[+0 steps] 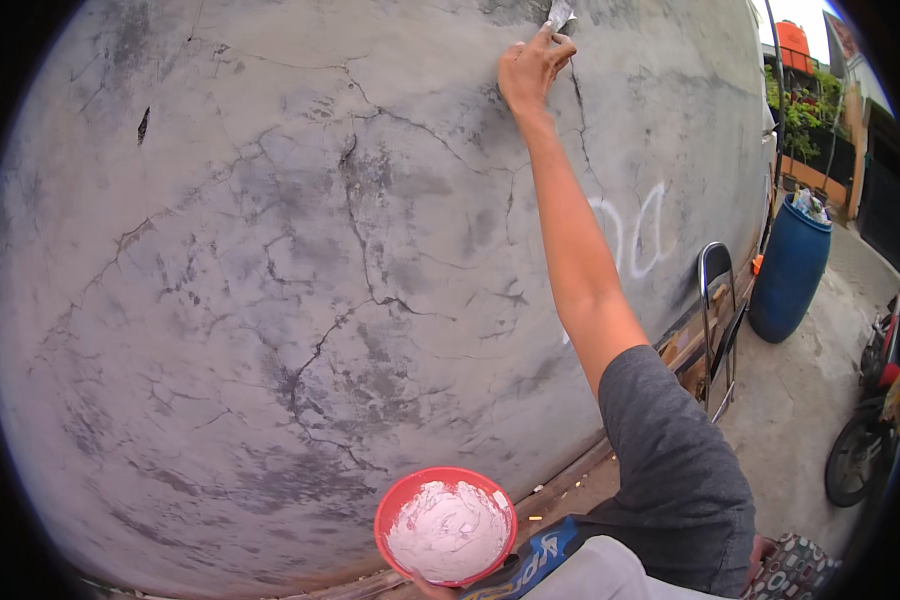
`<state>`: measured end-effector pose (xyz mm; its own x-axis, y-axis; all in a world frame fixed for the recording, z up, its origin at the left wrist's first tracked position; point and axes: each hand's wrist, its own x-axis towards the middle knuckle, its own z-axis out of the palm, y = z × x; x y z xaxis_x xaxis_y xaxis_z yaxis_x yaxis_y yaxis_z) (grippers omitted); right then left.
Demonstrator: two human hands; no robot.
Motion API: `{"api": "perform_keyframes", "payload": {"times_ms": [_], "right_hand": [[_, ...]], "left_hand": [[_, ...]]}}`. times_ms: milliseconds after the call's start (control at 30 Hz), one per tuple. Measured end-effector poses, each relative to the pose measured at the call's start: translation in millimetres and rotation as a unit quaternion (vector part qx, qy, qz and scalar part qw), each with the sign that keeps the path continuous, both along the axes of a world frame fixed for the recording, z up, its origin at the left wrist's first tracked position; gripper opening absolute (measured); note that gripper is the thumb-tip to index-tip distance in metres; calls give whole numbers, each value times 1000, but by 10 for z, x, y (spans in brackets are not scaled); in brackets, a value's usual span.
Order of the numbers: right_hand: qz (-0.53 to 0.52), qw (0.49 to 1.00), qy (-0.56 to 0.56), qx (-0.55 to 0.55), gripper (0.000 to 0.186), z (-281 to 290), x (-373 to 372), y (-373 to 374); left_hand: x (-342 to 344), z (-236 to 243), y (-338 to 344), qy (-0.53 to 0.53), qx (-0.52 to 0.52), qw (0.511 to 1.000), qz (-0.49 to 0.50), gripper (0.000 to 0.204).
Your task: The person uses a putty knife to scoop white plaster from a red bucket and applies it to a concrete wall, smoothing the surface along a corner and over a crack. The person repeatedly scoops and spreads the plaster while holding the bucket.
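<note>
High on the cracked grey wall [220, 280], my right hand [532, 72] is closed round a small flat putty knife [560, 14]. Its blade lies by the top of a dark crack [579, 105], and part of it leaves the picture's upper edge. Low down, close to my body, a red plastic bowl [382, 522] holds thick, whitish paste [448, 530]. My left hand [430, 588] grips the bowl at its near rim; only a bit of that hand shows, the rest being under the bowl or out of the picture.
Branching cracks and dark patches run across the wall, with white painted marks [650, 235] right of centre. A folding chair [715, 320] leans near the wall's foot. Beyond it stands a blue barrel [790, 270]. A motorbike's wheel [858, 458] is at the far right.
</note>
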<state>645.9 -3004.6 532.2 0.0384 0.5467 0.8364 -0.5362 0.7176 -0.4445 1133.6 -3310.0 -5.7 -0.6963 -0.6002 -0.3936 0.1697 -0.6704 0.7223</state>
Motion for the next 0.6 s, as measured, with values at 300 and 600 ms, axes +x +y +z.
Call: {"api": "perform_keyframes", "payload": {"times_ms": [300, 600], "right_hand": [[68, 987, -141, 27, 46, 247, 328, 23], [57, 960, -263, 79, 50, 141, 912, 102]], "left_hand": [[-48, -157, -73, -6, 15, 999, -33, 73], [-48, -206, -86, -1, 11, 998, -70, 73]]}}
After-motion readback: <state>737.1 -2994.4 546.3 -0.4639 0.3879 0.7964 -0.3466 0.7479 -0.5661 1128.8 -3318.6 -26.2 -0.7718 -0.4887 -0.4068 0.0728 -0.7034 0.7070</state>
